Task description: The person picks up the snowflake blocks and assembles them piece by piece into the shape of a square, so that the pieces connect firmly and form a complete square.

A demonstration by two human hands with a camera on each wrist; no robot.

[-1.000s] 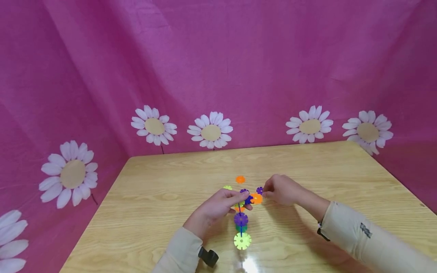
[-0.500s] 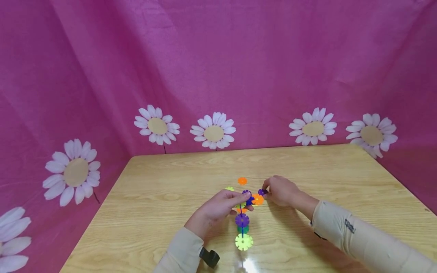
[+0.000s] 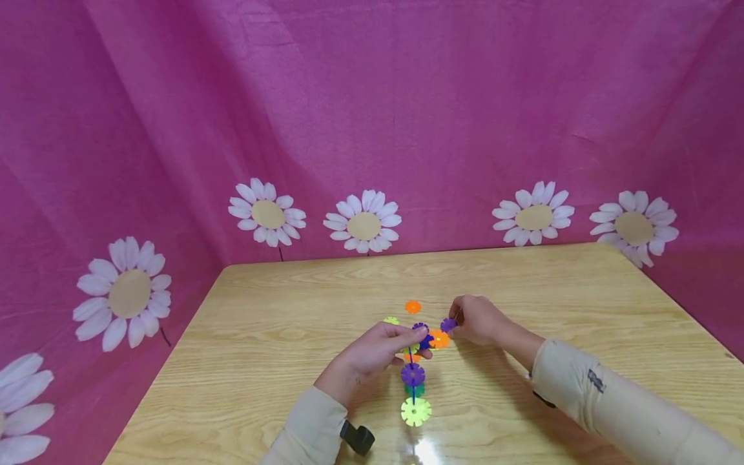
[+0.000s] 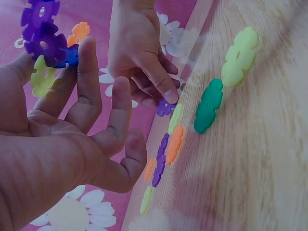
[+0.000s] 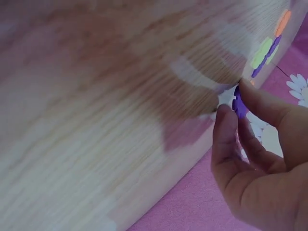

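Note:
My left hand [image 3: 372,352] grips a built-up piece of notched plastic snowflake discs between thumb and fingers. Purple discs [image 4: 43,41], a yellow-green disc [image 4: 43,77], a blue disc [image 4: 70,56] and an orange disc [image 3: 440,339] show in it. A loose purple notched disc [image 3: 448,325] is pinched by thumb and fingertips of my right hand [image 3: 479,321], close to the right of the orange disc. In the right wrist view this purple disc [image 5: 238,103] stands edge-on between the fingers. The left palm covers part of the built piece.
Several more discs lie on the wooden table [image 3: 279,323], among them a green one [image 4: 209,106], a yellow one [image 4: 240,57] and an orange one [image 3: 413,307] beyond the hands. A pink curtain [image 3: 407,116] with printed daisies stands behind the table.
The right hand has turned the pinched purple disc slightly, so more of its face shows. The left hand keeps its grip on the built piece. The head view has shifted slightly.

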